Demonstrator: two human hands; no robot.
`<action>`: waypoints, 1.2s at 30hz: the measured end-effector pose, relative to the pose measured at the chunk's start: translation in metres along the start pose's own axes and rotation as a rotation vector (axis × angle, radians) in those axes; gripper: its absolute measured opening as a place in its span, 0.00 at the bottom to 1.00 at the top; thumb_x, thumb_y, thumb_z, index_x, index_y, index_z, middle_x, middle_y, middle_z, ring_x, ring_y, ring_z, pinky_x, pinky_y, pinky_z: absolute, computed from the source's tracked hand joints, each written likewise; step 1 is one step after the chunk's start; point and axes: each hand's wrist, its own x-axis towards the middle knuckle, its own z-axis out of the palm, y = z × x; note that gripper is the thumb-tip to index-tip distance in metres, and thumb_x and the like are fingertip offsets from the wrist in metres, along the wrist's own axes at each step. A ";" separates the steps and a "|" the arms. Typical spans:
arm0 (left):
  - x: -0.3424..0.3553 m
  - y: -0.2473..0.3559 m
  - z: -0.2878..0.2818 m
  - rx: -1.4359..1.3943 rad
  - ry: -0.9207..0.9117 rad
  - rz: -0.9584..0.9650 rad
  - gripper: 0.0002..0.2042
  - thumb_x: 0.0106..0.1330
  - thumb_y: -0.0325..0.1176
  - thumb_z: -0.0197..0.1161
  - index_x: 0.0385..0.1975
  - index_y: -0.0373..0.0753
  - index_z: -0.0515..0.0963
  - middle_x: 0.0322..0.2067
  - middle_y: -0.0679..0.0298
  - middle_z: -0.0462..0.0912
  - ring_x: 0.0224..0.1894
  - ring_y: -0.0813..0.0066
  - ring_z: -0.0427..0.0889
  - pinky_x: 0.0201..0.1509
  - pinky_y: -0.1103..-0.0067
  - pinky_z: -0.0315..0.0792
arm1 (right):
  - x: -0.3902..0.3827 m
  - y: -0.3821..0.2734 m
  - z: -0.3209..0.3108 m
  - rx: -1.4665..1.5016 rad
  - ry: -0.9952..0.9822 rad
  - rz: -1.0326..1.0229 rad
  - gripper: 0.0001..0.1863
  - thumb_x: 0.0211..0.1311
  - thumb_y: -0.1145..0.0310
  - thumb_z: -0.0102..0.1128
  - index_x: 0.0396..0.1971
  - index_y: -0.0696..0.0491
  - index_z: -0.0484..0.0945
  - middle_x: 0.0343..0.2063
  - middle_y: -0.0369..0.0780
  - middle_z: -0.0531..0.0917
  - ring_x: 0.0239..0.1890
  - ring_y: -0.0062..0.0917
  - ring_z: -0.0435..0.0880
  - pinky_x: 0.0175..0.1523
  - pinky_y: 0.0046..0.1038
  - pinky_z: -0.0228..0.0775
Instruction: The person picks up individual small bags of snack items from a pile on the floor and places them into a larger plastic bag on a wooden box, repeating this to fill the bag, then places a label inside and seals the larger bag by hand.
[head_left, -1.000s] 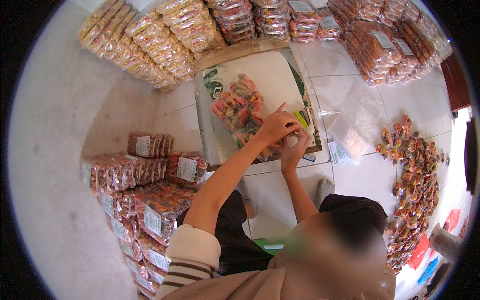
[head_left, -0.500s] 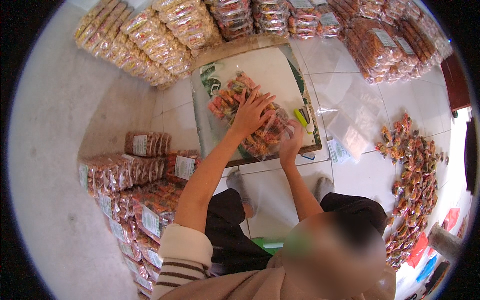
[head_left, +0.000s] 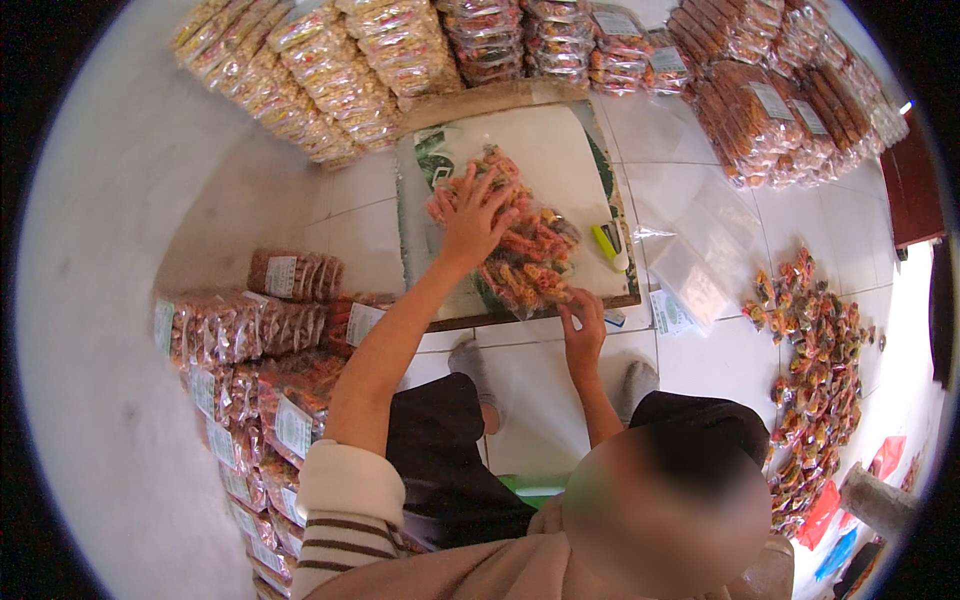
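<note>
A clear plastic bag of small wrapped red, orange and green pieces [head_left: 540, 240] lies on a low pale board with worn green edges [head_left: 550, 150]. My left hand [head_left: 472, 222] rests on the bag's upper left part, fingers spread. My right hand [head_left: 583, 328] is closed at the bag's lower right corner, pinching its edge. A yellow-green and white stapler [head_left: 610, 245] lies on the board right of the bag. A small blue-and-white item [head_left: 614, 317], partly hidden, is beside my right hand.
Stacks of packed bags stand along the back [head_left: 360, 70] and left [head_left: 235, 330]. Clear empty bags [head_left: 690, 270] and a printed card [head_left: 668, 312] lie on the tiled floor, right of the board. A long pile of small wrapped pieces [head_left: 815, 370] runs down the right.
My hands were together at the bag's right end; my left hand has moved up-left onto the bag and spread, and my right hand has moved down to its lower corner.
</note>
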 end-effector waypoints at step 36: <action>-0.025 0.019 0.019 0.028 0.010 -0.183 0.19 0.67 0.45 0.38 0.58 0.57 0.61 0.63 0.68 0.49 0.66 0.56 0.43 0.60 0.44 0.34 | 0.066 -0.024 0.074 0.225 -0.159 0.180 0.17 0.52 0.73 0.56 0.43 0.57 0.71 0.43 0.44 0.76 0.40 0.33 0.75 0.46 0.29 0.65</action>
